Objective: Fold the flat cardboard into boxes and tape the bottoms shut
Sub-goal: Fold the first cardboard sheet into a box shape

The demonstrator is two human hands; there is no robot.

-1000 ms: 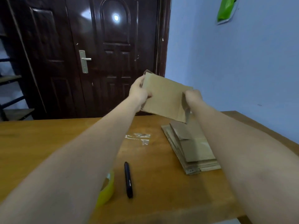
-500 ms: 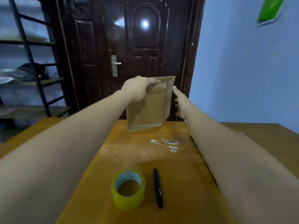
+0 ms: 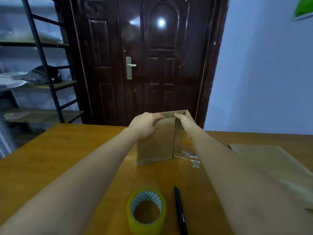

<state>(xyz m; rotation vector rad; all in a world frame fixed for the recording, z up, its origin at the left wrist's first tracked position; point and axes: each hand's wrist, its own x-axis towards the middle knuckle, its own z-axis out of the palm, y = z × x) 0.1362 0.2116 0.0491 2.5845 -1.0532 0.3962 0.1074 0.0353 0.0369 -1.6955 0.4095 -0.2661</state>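
A brown cardboard box stands upright on the wooden table, partly opened out, with its lower edge resting on the tabletop. My left hand grips its top left edge, fingers curled over the rim. My right hand holds the top right corner, thumb on the near side. A stack of flat cardboard lies on the table at the right, partly hidden by my right forearm. A roll of yellow-green tape sits near the front edge.
A black pen lies to the right of the tape roll. Scraps of clear tape lie beside the box. A dark door stands behind the table, a metal shelf rack at the left, a blue wall at the right.
The box has come down from the air and now rests on the table. My right hand, open beside it before, now holds its top right corner. The view shifted left.
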